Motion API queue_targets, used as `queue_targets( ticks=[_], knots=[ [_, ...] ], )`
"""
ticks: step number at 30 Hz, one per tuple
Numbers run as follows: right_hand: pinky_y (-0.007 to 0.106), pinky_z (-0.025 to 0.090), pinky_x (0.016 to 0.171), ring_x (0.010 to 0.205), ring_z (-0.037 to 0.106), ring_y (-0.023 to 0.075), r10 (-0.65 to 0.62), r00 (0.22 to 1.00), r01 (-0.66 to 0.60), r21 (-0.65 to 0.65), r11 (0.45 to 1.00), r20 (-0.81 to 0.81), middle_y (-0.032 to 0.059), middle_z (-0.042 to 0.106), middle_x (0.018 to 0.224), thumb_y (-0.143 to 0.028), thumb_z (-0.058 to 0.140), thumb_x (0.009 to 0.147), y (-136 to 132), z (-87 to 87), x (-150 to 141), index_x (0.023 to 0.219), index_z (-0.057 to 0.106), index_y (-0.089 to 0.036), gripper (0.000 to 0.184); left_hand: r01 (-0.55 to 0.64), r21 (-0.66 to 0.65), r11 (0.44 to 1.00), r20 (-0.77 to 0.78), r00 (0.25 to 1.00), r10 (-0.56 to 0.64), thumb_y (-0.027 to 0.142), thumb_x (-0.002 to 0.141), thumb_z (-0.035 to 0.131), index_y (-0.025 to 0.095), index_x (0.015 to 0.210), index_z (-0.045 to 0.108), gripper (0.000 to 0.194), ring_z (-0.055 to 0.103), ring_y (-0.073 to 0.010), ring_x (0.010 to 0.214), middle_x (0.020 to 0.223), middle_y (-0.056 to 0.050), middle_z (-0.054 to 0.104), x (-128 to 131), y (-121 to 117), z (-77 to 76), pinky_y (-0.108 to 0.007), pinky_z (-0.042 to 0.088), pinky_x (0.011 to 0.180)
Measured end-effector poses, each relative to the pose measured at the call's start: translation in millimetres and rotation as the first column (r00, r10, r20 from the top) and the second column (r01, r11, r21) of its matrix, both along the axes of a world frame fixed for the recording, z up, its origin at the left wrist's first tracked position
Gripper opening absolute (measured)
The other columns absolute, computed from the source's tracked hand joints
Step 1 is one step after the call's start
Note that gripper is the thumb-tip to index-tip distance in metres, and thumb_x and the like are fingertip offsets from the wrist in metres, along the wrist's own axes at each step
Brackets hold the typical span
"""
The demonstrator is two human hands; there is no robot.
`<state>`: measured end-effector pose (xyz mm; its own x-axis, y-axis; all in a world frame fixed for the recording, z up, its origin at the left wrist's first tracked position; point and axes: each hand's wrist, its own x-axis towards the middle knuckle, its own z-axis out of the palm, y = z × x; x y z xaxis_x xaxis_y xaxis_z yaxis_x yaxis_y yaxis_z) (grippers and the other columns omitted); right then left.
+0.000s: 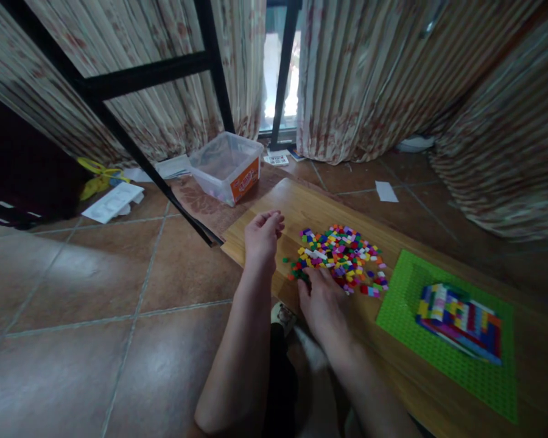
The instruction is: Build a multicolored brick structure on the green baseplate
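Loose toy bricks (pixel 340 252) in many colours lie in a spread-out pile on the wooden table. My right hand (pixel 324 298) is at the pile's near left edge, its thumb and forefinger closed around a dark green toy brick (pixel 305 278). Left of the pile, my left hand (pixel 261 234) hovers over the table with curled fingers; what they hold, if anything, I cannot make out. On the right, a multicoloured brick construction (pixel 461 322) rests on a green baseplate (pixel 402 304).
A clear plastic tub (pixel 210 179) with an orange label stands beyond the table's far left end. The wooden table (pixel 283 204) is low, over a tiled floor. A black metal frame (pixel 128 143) slants down at left. Papers (pixel 386 191) and a white tray (pixel 112 204) lie on the floor.
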<state>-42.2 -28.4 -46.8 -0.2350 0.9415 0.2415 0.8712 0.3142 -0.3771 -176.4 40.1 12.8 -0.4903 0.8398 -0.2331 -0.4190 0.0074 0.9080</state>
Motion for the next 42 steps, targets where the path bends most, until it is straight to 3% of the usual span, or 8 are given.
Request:
queue_targets(
  ticks=[3,7,13,17,22,29,35,42],
  knots=[
    [0.034,0.048,0.079,0.090,0.063,0.0234,-0.011,1.000,0.011,-0.006,1.000,0.020,0.0121,0.066,0.103,-0.016,0.051,0.089,1.8,1.8,2.3,0.105,0.066,-0.015,0.022,0.113,-0.123,0.986,-0.328,0.933,-0.148,0.020,0.072,0.062,0.015,0.077,0.064,0.007,0.053,-0.0090,0.060,0.067,0.001,0.061,-6.8,-18.1,-12.6,-0.022,0.040,0.061],
    [0.033,0.048,0.077,0.088,0.063,0.0228,0.006,0.999,-0.005,-0.029,1.000,0.054,0.0100,0.067,0.100,-0.016,0.053,0.088,4.1,5.3,8.4,0.106,0.068,-0.017,0.023,0.297,-0.324,0.898,-0.662,0.607,-0.440,0.018,0.073,0.063,0.017,0.085,0.068,0.013,0.058,-0.0136,0.069,0.077,-0.001,0.066,-4.0,-56.9,-31.6,-0.026,0.044,0.067],
    [0.030,0.045,0.076,0.088,0.064,0.0199,0.081,0.993,-0.076,-0.058,0.995,0.087,0.0061,0.067,0.102,-0.019,0.049,0.092,2.7,3.5,9.0,0.107,0.068,-0.023,0.025,0.254,-0.356,0.899,-0.873,0.252,-0.417,0.017,0.077,0.060,0.018,0.089,0.067,0.014,0.060,-0.0190,0.083,0.088,-0.006,0.064,9.0,-75.8,-43.9,-0.031,0.047,0.077],
    [0.031,0.044,0.077,0.090,0.063,0.0204,0.071,0.990,-0.059,-0.094,0.994,0.125,0.0066,0.067,0.103,-0.019,0.047,0.093,5.9,6.7,7.8,0.104,0.068,-0.023,0.024,0.263,-0.362,0.894,-0.899,0.155,-0.409,0.015,0.080,0.056,0.018,0.086,0.065,0.011,0.059,-0.0205,0.086,0.088,-0.007,0.063,11.8,-71.0,-47.6,-0.032,0.047,0.078],
    [0.031,0.044,0.076,0.089,0.062,0.0216,0.041,0.986,-0.024,-0.110,0.994,0.160,0.0080,0.066,0.099,-0.019,0.049,0.091,10.6,10.9,13.3,0.098,0.067,-0.021,0.019,0.321,-0.296,0.900,-0.883,0.268,-0.386,0.015,0.078,0.060,0.019,0.088,0.066,0.012,0.059,-0.0183,0.084,0.089,-0.005,0.063,13.3,-67.5,-51.5,-0.031,0.046,0.078],
    [0.029,0.043,0.079,0.089,0.062,0.0205,0.042,0.992,-0.033,-0.079,0.996,0.118,0.0077,0.066,0.097,-0.016,0.049,0.090,13.6,10.0,38.2,0.096,0.065,-0.019,0.018,0.301,-0.141,0.943,-0.417,0.846,-0.332,0.024,0.065,0.073,0.017,0.076,0.065,0.016,0.051,-0.0115,0.061,0.066,0.001,0.059,-4.6,-58.6,-44.9,-0.024,0.040,0.059],
    [0.028,0.043,0.075,0.085,0.062,0.0191,0.056,0.996,-0.053,-0.047,0.997,0.064,0.0047,0.066,0.092,-0.020,0.050,0.090,17.3,5.0,60.2,0.093,0.064,-0.020,0.014,0.246,-0.110,0.963,-0.201,0.943,-0.264,0.031,0.065,0.064,0.017,0.078,0.055,0.022,0.054,-0.0092,0.059,0.073,-0.001,0.061,-31.2,-57.0,-38.3,-0.021,0.041,0.056],
    [0.030,0.043,0.076,0.086,0.063,0.0198,0.024,0.998,-0.021,-0.058,0.998,0.061,0.0054,0.066,0.092,-0.022,0.052,0.090,18.9,1.5,62.5,0.095,0.064,-0.019,0.014,0.328,-0.240,0.914,-0.280,0.878,-0.389,0.022,0.066,0.055,0.014,0.083,0.059,0.019,0.058,-0.0119,0.062,0.077,-0.006,0.064,-33.1,-50.4,-36.9,-0.023,0.042,0.054]
  ],
)
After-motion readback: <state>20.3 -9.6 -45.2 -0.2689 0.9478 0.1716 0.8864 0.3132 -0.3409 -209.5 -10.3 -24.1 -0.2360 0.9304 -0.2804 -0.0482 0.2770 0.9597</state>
